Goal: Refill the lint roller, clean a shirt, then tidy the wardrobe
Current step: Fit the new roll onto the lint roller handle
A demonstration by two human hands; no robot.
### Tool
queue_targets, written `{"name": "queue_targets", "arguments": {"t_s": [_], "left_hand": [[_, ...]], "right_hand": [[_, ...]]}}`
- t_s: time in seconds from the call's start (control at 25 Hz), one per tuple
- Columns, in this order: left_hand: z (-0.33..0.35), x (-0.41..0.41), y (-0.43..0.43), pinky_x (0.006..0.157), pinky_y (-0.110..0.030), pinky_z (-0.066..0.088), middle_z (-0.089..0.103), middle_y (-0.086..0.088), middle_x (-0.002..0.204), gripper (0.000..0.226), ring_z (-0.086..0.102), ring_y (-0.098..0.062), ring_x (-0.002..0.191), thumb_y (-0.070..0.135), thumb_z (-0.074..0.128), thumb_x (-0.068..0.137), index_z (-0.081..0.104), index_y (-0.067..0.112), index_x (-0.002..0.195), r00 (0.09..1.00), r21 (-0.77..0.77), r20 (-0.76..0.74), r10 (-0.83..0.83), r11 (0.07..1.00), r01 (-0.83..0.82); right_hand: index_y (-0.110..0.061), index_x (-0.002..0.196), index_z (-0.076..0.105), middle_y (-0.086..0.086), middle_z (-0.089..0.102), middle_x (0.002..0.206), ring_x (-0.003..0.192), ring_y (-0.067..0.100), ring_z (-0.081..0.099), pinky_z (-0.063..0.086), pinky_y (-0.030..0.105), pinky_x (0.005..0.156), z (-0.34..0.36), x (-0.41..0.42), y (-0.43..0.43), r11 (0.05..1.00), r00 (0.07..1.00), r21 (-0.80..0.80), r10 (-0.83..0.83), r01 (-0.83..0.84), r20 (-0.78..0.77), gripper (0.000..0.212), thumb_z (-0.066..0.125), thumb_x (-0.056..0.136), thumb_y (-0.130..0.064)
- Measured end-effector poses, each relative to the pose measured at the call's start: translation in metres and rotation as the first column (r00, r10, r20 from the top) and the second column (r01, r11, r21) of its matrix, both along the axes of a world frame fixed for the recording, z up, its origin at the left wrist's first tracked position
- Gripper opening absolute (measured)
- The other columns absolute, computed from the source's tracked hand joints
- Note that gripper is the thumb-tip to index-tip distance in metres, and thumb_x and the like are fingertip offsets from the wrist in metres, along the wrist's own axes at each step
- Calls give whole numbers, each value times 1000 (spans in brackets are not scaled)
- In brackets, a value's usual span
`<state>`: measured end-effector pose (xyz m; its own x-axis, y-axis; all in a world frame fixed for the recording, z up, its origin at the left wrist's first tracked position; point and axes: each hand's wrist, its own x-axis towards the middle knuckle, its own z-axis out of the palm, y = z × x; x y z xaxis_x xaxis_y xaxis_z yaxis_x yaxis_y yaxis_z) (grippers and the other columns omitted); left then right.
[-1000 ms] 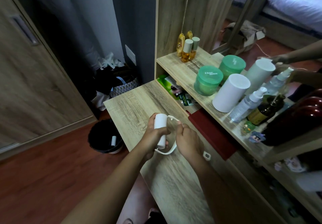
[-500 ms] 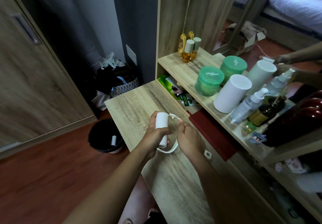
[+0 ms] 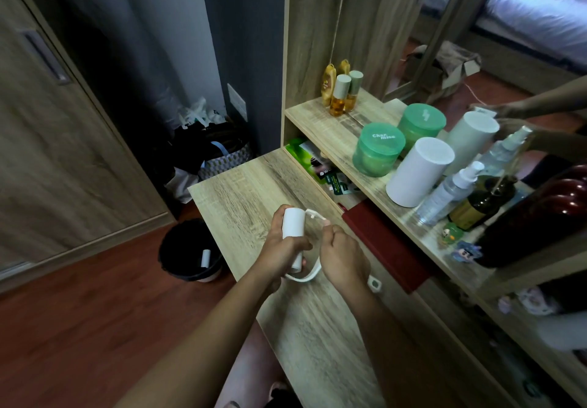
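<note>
My left hand (image 3: pixel 283 247) grips a white lint roll (image 3: pixel 293 225) upright over the wooden desk (image 3: pixel 247 191). My right hand (image 3: pixel 343 260) holds the white lint roller frame (image 3: pixel 303 277), whose curved handle loops under the roll and whose top arm (image 3: pixel 314 216) reaches the roll's upper end. The handle's end tab (image 3: pixel 374 283) sticks out past my right wrist. A used white roll core (image 3: pixel 205 258) lies in the black bin (image 3: pixel 178 249) on the floor to the left.
The shelf (image 3: pixel 320 121) at right carries amber bottles (image 3: pixel 339 96), a green jar (image 3: pixel 378 148), a white cylinder (image 3: pixel 417 171), spray bottles (image 3: pixel 451 190) and a mirror behind them. A red notebook (image 3: pixel 387 245) lies under the shelf edge. A wardrobe door (image 3: pixel 47 121) stands left, bags (image 3: pixel 219 153) beside it.
Both hands have stayed in place over the desk, with only a small shift of the fingers on the roll and frame.
</note>
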<state>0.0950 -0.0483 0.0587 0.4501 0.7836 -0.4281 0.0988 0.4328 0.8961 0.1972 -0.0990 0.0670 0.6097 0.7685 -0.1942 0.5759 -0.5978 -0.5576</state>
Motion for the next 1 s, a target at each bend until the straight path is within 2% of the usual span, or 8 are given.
{"name": "queue_targets", "arguments": {"t_s": [0.16, 0.36, 0.64, 0.8, 1.0], "left_hand": [[2, -3, 4, 47, -28, 44, 51, -16, 84, 68, 50, -23, 52, -2, 54, 69, 44, 57, 100, 1000, 27, -22, -11, 1000, 11], [2, -6, 6, 45, -29, 46, 51, -17, 84, 70, 51, -25, 48, 2, 55, 64, 40, 44, 117, 993, 106, -102, -61, 992, 72], [8, -11, 6, 50, -29, 49, 54, -4, 83, 69, 55, -21, 59, 3, 59, 68, 40, 47, 117, 986, 267, -167, -27, 961, 72], [7, -12, 10, 50, -33, 49, 53, -12, 86, 69, 55, -27, 61, 6, 57, 63, 41, 46, 117, 991, 227, -130, -45, 971, 74], [6, -13, 11, 51, -32, 47, 51, -14, 87, 70, 52, -27, 58, 6, 57, 62, 42, 49, 116, 987, 199, -132, -90, 973, 115]], "right_hand": [[-13, 111, 59, 15, 66, 111, 100, 33, 60, 41, 35, 77, -2, -4, 2, 999, 999, 14, -35, 35, -30, 49, 20, 98, -40], [-10, 108, 61, 17, 66, 107, 95, 33, 61, 38, 32, 70, 1, -5, 5, 999, 998, 49, -18, 21, -55, 46, 23, 99, -35], [-8, 106, 60, 17, 68, 103, 92, 33, 61, 40, 34, 69, 4, -2, 5, 988, 990, 152, 48, -28, -131, 44, 26, 99, -34], [-10, 101, 55, 20, 66, 92, 81, 34, 61, 38, 33, 63, 4, -4, 4, 982, 986, 188, 60, -30, -155, 35, 28, 99, -33], [-7, 106, 56, 22, 64, 105, 93, 35, 58, 34, 33, 68, 5, -4, 6, 988, 974, 149, -2, 37, -228, 38, 29, 98, -33]]}}
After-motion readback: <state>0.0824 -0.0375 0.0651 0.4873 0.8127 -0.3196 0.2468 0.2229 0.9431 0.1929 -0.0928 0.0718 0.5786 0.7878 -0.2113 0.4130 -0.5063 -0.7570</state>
